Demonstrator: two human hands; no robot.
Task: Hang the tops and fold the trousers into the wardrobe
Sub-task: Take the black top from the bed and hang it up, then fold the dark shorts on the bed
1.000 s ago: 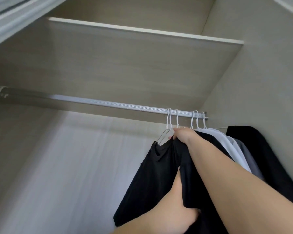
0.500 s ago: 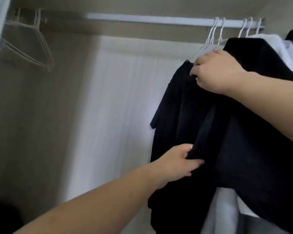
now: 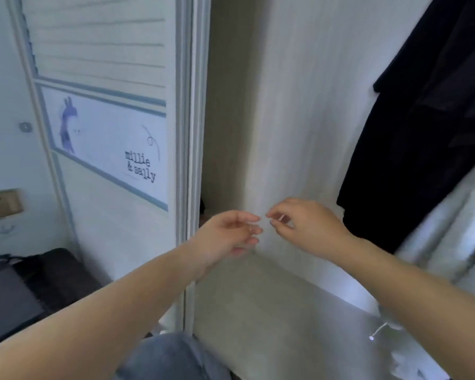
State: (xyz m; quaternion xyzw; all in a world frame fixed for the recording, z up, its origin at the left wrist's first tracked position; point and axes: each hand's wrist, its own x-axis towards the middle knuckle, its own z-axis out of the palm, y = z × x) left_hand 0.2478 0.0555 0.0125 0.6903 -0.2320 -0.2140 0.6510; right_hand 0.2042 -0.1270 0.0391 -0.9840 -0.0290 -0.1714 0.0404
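A black top hangs inside the wardrobe at the upper right, with a pale garment hanging beside it further right. Both my hands are lowered in front of the wardrobe's back panel, apart from the clothes. My left hand has loosely curved fingers and holds nothing. My right hand faces it, fingers relaxed, fingertips almost meeting those of the left hand. The hanging rail is out of view.
The wardrobe's sliding door with a printed panel stands at the left, its frame beside my left hand. The wardrobe floor shelf lies below. A dark bag sits at lower left. A wall socket is at far left.
Both hands have let go of the black top and dropped down to the middle of the wardrobe. The view has swung down and left, off the rail.
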